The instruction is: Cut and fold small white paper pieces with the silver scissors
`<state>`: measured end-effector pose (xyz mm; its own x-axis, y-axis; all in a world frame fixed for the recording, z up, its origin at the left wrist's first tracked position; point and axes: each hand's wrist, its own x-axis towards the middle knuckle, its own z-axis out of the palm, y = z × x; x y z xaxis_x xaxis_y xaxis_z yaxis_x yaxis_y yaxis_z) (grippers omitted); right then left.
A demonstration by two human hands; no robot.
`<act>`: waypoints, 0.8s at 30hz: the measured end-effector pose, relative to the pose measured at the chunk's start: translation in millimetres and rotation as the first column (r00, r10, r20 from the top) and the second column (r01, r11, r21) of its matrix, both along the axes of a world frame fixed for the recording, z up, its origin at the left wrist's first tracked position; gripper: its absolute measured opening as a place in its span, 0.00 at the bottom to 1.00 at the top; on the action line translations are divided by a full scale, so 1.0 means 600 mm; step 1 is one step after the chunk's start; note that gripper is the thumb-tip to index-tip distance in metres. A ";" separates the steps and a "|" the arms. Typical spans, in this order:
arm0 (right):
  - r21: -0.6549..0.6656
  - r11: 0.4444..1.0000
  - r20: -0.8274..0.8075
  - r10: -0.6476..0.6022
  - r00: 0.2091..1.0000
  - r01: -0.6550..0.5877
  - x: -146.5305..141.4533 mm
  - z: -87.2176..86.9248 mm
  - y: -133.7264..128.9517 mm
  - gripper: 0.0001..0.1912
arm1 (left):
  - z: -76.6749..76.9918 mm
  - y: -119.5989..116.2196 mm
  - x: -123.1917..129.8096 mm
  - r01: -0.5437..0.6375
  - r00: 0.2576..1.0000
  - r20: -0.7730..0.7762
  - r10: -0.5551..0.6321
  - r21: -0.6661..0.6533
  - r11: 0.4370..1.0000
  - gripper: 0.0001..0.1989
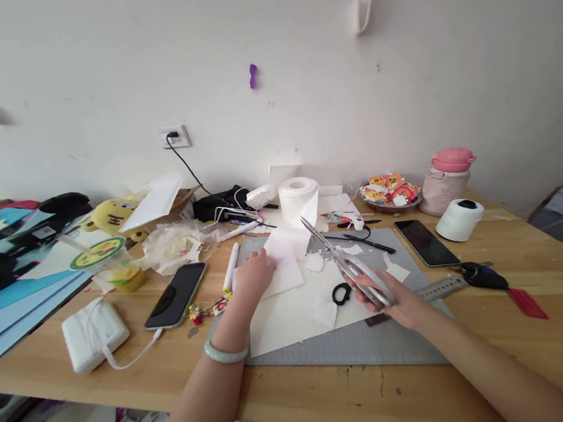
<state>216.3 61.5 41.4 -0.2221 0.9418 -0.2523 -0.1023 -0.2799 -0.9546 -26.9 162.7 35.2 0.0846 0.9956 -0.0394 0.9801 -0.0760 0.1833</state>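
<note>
My right hand (386,297) grips a pair of silver metal scissors (347,264), blades pointing up and away over the grey cutting mat (401,343). Curled over a sheet of white paper (285,271), my left hand (258,274) has its fingers closed at the sheet's left part; the fingertips are partly hidden. Beneath lies a larger off-white sheet (273,326), with torn paper scraps (314,262) on and around it. A black ring-shaped object (341,294) sits just left of the scissor handles.
A paper roll (299,202) stands behind the mat. To the right are a phone (426,243), thread spool (459,220), steel ruler (443,286) and pink-lidded bottle (444,184). On the left are another phone (176,296), a white power bank (96,334) and a drink cup (121,268).
</note>
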 end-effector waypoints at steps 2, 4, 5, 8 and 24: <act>0.001 0.999 -0.071 0.033 0.997 -0.033 0.001 0.000 -0.003 0.12 | -0.005 0.006 -0.005 -0.014 0.999 0.032 0.016 -0.045 0.999 0.18; -0.015 0.997 -0.090 0.075 0.993 -0.076 0.003 -0.002 -0.004 0.11 | -0.012 0.013 -0.011 -0.003 0.998 0.059 0.006 -0.060 0.998 0.16; -0.027 0.995 -0.083 0.096 0.992 -0.099 0.004 -0.004 -0.004 0.11 | -0.015 0.015 -0.013 0.006 0.997 0.075 -0.001 -0.064 0.998 0.15; -0.019 0.984 -0.066 0.173 0.983 -0.175 0.006 -0.010 -0.003 0.13 | -0.022 0.020 -0.016 0.031 0.993 0.119 -0.024 -0.059 0.998 0.11; 0.102 0.957 -0.287 0.288 0.914 -0.270 -0.009 -0.019 -0.013 0.26 | -0.009 0.011 0.029 -0.021 0.158 0.987 0.011 -0.007 1.000 0.14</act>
